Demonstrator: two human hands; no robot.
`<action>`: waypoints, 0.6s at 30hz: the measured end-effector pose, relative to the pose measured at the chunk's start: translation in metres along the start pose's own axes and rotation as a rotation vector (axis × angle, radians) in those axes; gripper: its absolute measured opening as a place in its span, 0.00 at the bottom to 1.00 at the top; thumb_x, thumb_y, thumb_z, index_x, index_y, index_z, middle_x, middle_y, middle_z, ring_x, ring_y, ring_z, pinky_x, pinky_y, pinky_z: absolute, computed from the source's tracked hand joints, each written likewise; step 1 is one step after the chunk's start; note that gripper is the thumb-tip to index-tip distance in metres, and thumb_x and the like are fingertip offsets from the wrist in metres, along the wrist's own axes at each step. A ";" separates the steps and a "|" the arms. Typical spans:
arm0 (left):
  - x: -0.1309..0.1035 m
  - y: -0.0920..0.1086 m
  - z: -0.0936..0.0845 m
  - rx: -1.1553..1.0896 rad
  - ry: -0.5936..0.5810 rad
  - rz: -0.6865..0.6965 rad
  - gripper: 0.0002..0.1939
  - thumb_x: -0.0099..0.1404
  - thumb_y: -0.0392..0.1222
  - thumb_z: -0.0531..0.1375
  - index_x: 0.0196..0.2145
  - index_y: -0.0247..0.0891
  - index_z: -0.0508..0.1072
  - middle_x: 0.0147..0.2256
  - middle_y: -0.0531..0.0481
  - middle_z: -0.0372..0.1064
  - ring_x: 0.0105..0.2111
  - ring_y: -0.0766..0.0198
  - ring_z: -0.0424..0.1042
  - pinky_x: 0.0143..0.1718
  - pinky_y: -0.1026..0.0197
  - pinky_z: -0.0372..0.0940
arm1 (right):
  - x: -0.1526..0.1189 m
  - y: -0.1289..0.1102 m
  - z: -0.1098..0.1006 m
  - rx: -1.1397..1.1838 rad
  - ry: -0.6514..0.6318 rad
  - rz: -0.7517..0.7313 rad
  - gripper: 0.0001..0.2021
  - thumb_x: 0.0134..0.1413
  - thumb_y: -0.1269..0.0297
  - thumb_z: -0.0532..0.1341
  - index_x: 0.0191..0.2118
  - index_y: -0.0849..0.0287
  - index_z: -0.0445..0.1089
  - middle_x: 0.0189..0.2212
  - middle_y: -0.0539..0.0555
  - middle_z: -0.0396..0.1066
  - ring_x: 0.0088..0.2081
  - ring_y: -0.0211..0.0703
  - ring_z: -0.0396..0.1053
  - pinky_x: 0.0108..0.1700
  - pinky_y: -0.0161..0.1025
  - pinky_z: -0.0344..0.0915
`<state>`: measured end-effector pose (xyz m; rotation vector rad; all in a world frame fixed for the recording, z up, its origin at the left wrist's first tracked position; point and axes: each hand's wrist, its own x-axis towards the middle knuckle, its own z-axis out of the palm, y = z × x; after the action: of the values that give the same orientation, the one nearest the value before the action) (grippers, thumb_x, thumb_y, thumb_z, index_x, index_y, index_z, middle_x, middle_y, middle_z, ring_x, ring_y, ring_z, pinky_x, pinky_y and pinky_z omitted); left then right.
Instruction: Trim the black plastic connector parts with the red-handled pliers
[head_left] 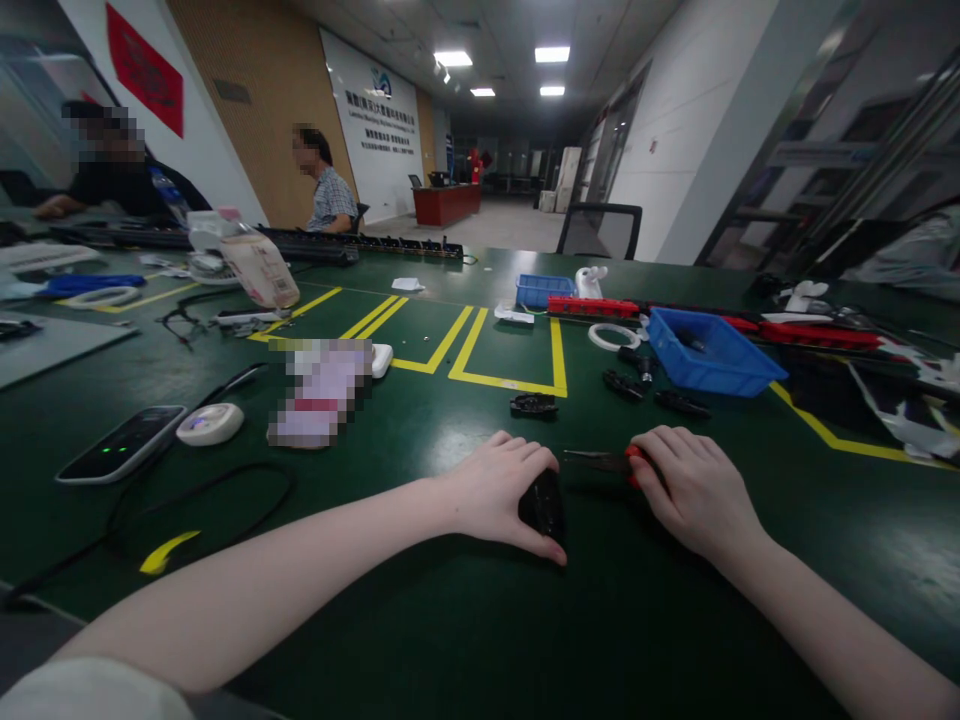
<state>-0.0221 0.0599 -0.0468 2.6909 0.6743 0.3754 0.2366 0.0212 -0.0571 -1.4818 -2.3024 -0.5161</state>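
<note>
black part [546,505], left hand [499,490]; lettered sign [381,120]

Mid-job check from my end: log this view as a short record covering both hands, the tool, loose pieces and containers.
left hand: gripping a black piece on the table
right hand: holding a red-handled tool
tool direction: thin metal end toward the left hand
tool type: cannot tell, handle mostly covered
loose pieces: several black pieces beyond the hands
near container: blue tray, beyond the right hand
far container: smaller blue basket, farther back
</note>
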 end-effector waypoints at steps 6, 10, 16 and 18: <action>-0.003 0.004 -0.008 0.059 -0.073 -0.006 0.34 0.51 0.66 0.61 0.46 0.36 0.64 0.43 0.46 0.67 0.41 0.55 0.66 0.47 0.55 0.55 | 0.002 -0.001 0.005 -0.271 0.096 -0.137 0.18 0.61 0.59 0.48 0.39 0.66 0.71 0.35 0.64 0.68 0.36 0.53 0.64 0.37 0.48 0.57; -0.005 0.007 -0.014 0.090 -0.135 -0.005 0.32 0.53 0.61 0.62 0.48 0.36 0.63 0.43 0.46 0.66 0.42 0.55 0.66 0.49 0.54 0.53 | 0.001 -0.008 -0.001 -0.314 0.163 -0.227 0.13 0.61 0.62 0.52 0.39 0.63 0.71 0.35 0.62 0.71 0.37 0.51 0.65 0.39 0.46 0.55; -0.007 0.001 -0.018 0.058 -0.169 0.042 0.32 0.55 0.55 0.62 0.51 0.35 0.60 0.44 0.46 0.65 0.43 0.55 0.65 0.48 0.55 0.54 | 0.000 -0.019 -0.007 -0.269 0.161 -0.319 0.08 0.58 0.66 0.55 0.34 0.61 0.71 0.31 0.58 0.71 0.34 0.47 0.66 0.37 0.44 0.58; -0.007 -0.002 -0.018 0.039 -0.150 0.053 0.30 0.55 0.53 0.63 0.50 0.35 0.60 0.44 0.46 0.65 0.43 0.55 0.65 0.45 0.55 0.55 | 0.000 -0.018 -0.005 -0.175 0.119 -0.283 0.09 0.58 0.65 0.55 0.34 0.62 0.70 0.32 0.59 0.70 0.35 0.48 0.66 0.36 0.43 0.61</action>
<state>-0.0347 0.0628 -0.0327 2.7444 0.5734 0.1728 0.2202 0.0119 -0.0551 -1.1639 -2.4354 -0.8795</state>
